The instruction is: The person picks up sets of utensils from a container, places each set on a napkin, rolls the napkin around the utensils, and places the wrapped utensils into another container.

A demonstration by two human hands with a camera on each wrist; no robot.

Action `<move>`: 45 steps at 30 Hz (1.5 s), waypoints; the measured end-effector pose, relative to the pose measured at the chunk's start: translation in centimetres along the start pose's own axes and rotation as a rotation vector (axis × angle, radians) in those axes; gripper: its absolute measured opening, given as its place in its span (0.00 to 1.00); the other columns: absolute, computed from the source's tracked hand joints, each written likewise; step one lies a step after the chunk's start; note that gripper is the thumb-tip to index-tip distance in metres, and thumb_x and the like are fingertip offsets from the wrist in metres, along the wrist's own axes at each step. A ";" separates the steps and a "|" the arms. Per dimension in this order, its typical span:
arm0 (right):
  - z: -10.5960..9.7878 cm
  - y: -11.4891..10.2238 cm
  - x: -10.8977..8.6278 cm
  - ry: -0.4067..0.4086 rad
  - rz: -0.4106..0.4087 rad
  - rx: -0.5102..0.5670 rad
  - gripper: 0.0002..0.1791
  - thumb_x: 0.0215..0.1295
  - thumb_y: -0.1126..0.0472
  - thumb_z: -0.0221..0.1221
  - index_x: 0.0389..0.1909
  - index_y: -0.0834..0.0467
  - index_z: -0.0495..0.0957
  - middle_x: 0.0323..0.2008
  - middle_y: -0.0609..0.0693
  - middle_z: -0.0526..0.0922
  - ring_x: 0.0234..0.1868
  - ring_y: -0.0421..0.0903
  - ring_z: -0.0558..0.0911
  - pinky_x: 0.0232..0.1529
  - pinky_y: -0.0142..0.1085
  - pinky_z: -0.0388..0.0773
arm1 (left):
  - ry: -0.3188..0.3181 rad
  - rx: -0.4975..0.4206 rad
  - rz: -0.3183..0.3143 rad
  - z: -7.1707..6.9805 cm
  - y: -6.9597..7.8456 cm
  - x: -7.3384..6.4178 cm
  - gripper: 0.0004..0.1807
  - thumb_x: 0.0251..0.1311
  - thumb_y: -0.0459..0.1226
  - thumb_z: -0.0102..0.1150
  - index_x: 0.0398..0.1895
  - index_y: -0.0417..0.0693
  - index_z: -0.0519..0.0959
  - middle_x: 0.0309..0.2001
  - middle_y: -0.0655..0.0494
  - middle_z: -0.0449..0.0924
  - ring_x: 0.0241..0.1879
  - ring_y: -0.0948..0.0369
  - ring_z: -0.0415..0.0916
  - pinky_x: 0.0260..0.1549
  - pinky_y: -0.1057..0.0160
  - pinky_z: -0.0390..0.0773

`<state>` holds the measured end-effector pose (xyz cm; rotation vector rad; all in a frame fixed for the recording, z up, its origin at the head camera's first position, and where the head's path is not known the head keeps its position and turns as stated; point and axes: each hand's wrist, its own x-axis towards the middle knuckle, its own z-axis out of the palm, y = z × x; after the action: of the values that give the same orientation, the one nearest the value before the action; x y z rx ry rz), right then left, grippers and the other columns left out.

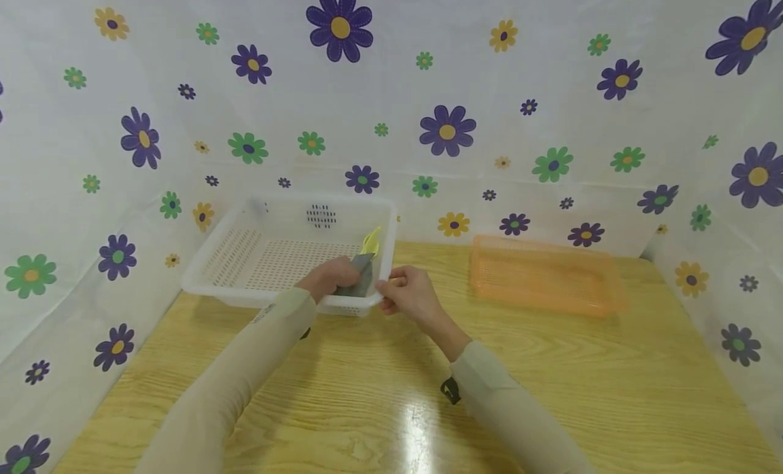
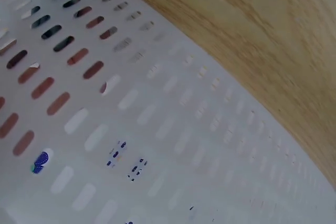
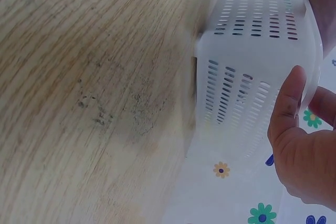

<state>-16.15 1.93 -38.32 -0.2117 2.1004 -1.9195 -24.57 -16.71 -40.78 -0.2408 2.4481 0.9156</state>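
A white plastic basket (image 1: 287, 219) with slotted walls stands at the back left of the table. Inside its near right corner, my left hand (image 1: 330, 277) holds a flat grey thing (image 1: 362, 277) whose kind I cannot tell. Just behind that lies a yellow thing (image 1: 370, 243) with thin prongs or loops. My right hand (image 1: 412, 297) grips the basket's rim at the same corner. In the right wrist view, its thumb (image 3: 291, 93) presses the outer wall. The left wrist view shows mostly the slotted wall (image 2: 142, 103), with skin and something dark behind the slots.
An orange mesh basket (image 1: 544, 277) sits at the back right of the wood-grain table (image 1: 379, 392). Flower-printed white sheeting (image 1: 391, 86) hangs behind the table and along both sides.
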 end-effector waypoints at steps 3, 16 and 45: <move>0.0 -0.2 -0.1 0.002 0.003 0.001 0.19 0.69 0.69 0.58 0.54 0.78 0.69 0.36 0.69 0.84 0.23 0.42 0.82 0.34 0.43 0.85 | -0.003 0.019 -0.022 -0.2 0.0 0.0 0.18 0.49 0.27 0.51 0.47 0.36 0.72 0.41 0.47 0.73 0.38 0.54 0.70 0.35 0.63 0.71; -0.2 2.3 1.9 0.014 0.001 0.009 0.20 0.69 0.67 0.60 0.55 0.75 0.71 0.36 0.66 0.84 0.22 0.42 0.82 0.30 0.40 0.84 | 0.074 0.266 0.071 -0.1 -0.1 0.0 0.15 0.47 0.27 0.58 0.41 0.34 0.73 0.35 0.47 0.73 0.33 0.55 0.71 0.32 0.63 0.73; -0.1 2.9 2.2 0.034 -0.012 -0.005 0.19 0.68 0.66 0.61 0.54 0.73 0.73 0.32 0.64 0.85 0.20 0.41 0.82 0.27 0.38 0.84 | -0.162 0.483 0.285 -0.7 -0.9 1.2 0.10 0.58 0.35 0.55 0.39 0.36 0.73 0.40 0.47 0.73 0.39 0.54 0.71 0.40 0.59 0.73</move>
<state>-18.03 1.69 -41.43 -0.1949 2.1298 -1.9384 -25.56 -17.86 -41.49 0.3458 2.4957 0.4038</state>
